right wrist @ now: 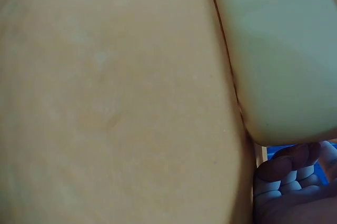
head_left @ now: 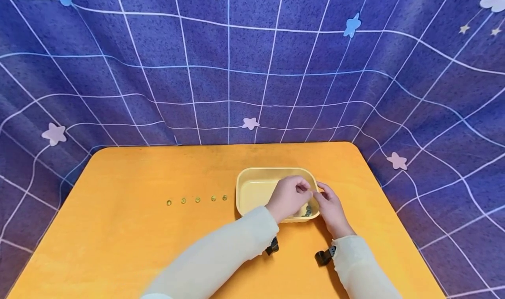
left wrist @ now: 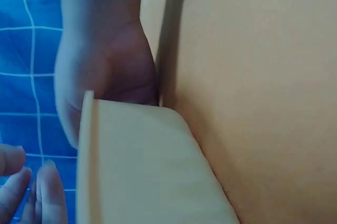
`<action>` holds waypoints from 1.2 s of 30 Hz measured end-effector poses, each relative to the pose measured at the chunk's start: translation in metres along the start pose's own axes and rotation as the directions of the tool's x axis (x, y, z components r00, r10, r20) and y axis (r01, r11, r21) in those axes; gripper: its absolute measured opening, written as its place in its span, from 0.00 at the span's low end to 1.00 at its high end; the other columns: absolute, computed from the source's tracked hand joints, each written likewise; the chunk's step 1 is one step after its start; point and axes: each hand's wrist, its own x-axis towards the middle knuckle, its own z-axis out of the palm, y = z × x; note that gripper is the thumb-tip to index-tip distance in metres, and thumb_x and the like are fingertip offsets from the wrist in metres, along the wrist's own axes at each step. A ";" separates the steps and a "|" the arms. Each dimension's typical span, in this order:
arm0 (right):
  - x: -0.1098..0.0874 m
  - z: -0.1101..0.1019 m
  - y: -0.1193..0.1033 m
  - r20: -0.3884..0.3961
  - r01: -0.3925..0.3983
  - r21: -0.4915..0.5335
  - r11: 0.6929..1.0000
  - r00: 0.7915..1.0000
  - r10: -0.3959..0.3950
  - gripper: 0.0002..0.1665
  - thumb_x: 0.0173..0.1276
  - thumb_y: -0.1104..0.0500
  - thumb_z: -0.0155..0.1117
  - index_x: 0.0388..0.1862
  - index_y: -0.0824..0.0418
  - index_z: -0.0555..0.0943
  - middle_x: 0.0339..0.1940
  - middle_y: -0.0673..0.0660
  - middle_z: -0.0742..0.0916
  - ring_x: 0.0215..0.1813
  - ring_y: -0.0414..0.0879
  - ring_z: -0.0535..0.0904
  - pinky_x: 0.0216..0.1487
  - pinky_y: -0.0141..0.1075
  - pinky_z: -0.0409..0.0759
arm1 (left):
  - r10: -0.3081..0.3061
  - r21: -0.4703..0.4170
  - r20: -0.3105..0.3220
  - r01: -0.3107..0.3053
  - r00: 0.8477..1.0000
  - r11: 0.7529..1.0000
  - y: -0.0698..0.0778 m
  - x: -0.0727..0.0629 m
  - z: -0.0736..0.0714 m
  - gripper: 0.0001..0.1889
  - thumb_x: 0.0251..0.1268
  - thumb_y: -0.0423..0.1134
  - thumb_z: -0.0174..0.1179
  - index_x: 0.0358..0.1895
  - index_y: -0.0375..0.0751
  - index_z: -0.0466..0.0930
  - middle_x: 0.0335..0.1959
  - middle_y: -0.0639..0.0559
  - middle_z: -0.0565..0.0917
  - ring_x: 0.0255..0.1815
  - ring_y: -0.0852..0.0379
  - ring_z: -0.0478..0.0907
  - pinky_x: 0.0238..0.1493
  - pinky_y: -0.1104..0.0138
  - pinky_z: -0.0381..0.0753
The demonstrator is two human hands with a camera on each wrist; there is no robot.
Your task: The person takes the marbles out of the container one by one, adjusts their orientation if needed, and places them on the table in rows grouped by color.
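A pale yellow plastic basin (head_left: 256, 189) stands on the table. My left hand (head_left: 289, 196) is over its right half, fingers bent and tips close to the right hand; whether they pinch anything is hidden. In the left wrist view, some left fingertips (left wrist: 50, 190) show above the rim. My right hand (head_left: 333, 209) grips the basin's right end, thumb by the rim and fingers outside; the right wrist view shows these curled fingers (right wrist: 289, 174). Several small dark greenish pieces, like glass beads (head_left: 307, 211), lie in the basin's near right corner.
Left of the basin, several small yellow-green glassy pieces (head_left: 197, 199) lie spaced in a row on the orange table (head_left: 130, 242). A blue curtain (head_left: 221, 84) with grid lines and stars hangs behind the table and along its sides.
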 end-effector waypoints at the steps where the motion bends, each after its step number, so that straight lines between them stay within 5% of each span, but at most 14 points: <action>1: 0.000 0.000 0.000 -0.001 0.000 -0.005 1.000 1.000 0.000 0.23 0.81 0.56 0.56 0.72 0.57 0.75 0.43 0.63 0.79 0.41 0.50 0.80 0.40 0.35 0.84 | -0.008 0.014 -0.016 0.008 1.000 1.000 -0.001 0.003 0.002 0.05 0.66 0.34 0.69 0.42 0.40 0.87 0.35 0.59 0.83 0.38 0.65 0.79 0.44 0.71 0.81; 6: -0.001 0.001 -0.001 0.004 -0.004 -0.004 1.000 1.000 0.004 0.23 0.81 0.56 0.57 0.72 0.57 0.75 0.44 0.64 0.80 0.43 0.51 0.81 0.42 0.36 0.84 | -0.072 0.077 -0.069 0.077 0.995 0.994 -0.009 0.018 0.009 0.08 0.65 0.35 0.70 0.45 0.42 0.88 0.36 0.60 0.84 0.39 0.64 0.79 0.46 0.70 0.80; 17: 0.000 0.001 -0.001 0.011 -0.016 -0.037 0.999 1.000 0.016 0.24 0.82 0.55 0.56 0.73 0.54 0.74 0.49 0.66 0.80 0.47 0.54 0.81 0.44 0.35 0.84 | -0.156 0.262 -0.070 0.169 0.985 0.950 -0.032 0.037 0.024 0.14 0.65 0.37 0.70 0.52 0.45 0.88 0.33 0.59 0.84 0.34 0.63 0.79 0.41 0.68 0.80; 24: -0.001 -0.001 -0.002 0.010 -0.021 -0.048 0.999 1.000 0.021 0.26 0.82 0.53 0.56 0.75 0.55 0.73 0.49 0.65 0.79 0.47 0.52 0.81 0.44 0.35 0.84 | -0.248 0.342 -0.037 0.245 0.968 0.907 -0.027 0.039 0.028 0.18 0.66 0.36 0.68 0.59 0.43 0.86 0.54 0.53 0.87 0.52 0.57 0.83 0.56 0.64 0.81; 30: 0.000 -0.001 -0.001 0.009 -0.019 -0.050 0.999 1.000 0.020 0.25 0.82 0.54 0.57 0.74 0.55 0.73 0.48 0.64 0.80 0.47 0.51 0.81 0.44 0.35 0.84 | -0.261 0.417 -0.024 0.247 0.965 0.875 -0.035 0.043 0.033 0.20 0.66 0.36 0.67 0.61 0.43 0.85 0.54 0.52 0.87 0.56 0.55 0.82 0.60 0.64 0.79; 36: 0.002 -0.001 0.001 0.002 -0.025 -0.056 0.998 1.000 0.025 0.25 0.81 0.54 0.57 0.73 0.53 0.74 0.47 0.64 0.79 0.47 0.53 0.79 0.43 0.34 0.84 | -0.277 0.424 -0.018 0.258 0.961 0.868 -0.045 0.049 0.038 0.22 0.66 0.36 0.65 0.64 0.43 0.83 0.58 0.52 0.86 0.59 0.55 0.81 0.62 0.64 0.77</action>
